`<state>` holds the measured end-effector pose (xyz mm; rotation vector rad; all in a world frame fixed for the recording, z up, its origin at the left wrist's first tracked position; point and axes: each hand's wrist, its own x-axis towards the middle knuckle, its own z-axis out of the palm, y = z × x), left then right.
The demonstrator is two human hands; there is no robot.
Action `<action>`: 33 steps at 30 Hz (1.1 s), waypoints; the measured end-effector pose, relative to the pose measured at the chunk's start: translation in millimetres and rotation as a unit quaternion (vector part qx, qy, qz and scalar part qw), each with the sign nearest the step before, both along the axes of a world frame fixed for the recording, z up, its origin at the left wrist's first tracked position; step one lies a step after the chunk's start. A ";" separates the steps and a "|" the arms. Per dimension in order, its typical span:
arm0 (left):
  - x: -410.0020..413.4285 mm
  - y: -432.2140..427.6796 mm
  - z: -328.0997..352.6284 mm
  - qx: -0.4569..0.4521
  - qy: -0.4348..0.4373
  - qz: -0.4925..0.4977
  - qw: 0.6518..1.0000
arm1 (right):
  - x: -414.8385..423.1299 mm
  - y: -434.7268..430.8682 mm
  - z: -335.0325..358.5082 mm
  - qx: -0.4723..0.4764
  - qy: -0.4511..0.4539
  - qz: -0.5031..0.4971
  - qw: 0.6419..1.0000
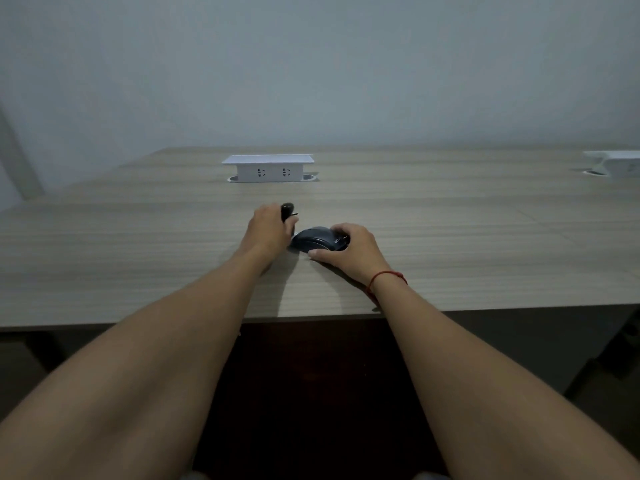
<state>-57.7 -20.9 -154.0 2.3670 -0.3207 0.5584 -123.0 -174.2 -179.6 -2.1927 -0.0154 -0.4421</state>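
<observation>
A dark computer mouse (313,240) lies on the wooden table (138,244) near its middle. My right hand (349,249) grips the mouse from the right, thumb along its near side and fingers curled over its far end. My left hand (268,232) is just left of the mouse and holds a small black object (287,210) upright, its rounded top poking out above my fingers. What this object is I cannot tell. A red string bracelet (388,277) circles my right wrist.
A white pop-up socket box (268,168) stands on the table behind my hands. A second white box (613,164) sits at the far right edge. The table's front edge (138,322) runs below my forearms, with a dark space beneath. A plain wall stands behind.
</observation>
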 end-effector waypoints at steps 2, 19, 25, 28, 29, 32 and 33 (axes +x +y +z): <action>1.2 4.6 3.8 -0.005 -0.010 -0.009 1.000 | 0.0 -0.3 0.5 -0.001 0.000 0.000 1.000; -1.0 12.8 3.6 -0.155 0.012 0.050 0.987 | 17.0 6.8 -9.2 -0.099 -0.020 -0.117 0.988; -16.7 2.2 6.6 -0.207 0.000 0.006 0.978 | 17.5 15.8 -11.5 -0.122 -0.045 -0.144 0.981; -22.9 -3.7 2.2 -0.209 0.015 0.015 0.978 | 17.8 15.4 -11.6 -0.145 -0.055 -0.154 0.976; -23.3 -4.8 2.1 -0.204 0.019 0.021 0.979 | 19.0 15.6 -12.0 -0.145 -0.053 -0.160 0.975; -27.6 0.4 5.2 -0.215 0.053 -0.010 0.975 | 21.5 18.4 -12.1 -0.137 -0.043 -0.176 0.974; -28.2 4.3 5.6 -0.236 0.076 -0.033 0.968 | 22.1 19.1 -12.2 -0.138 -0.043 -0.185 0.972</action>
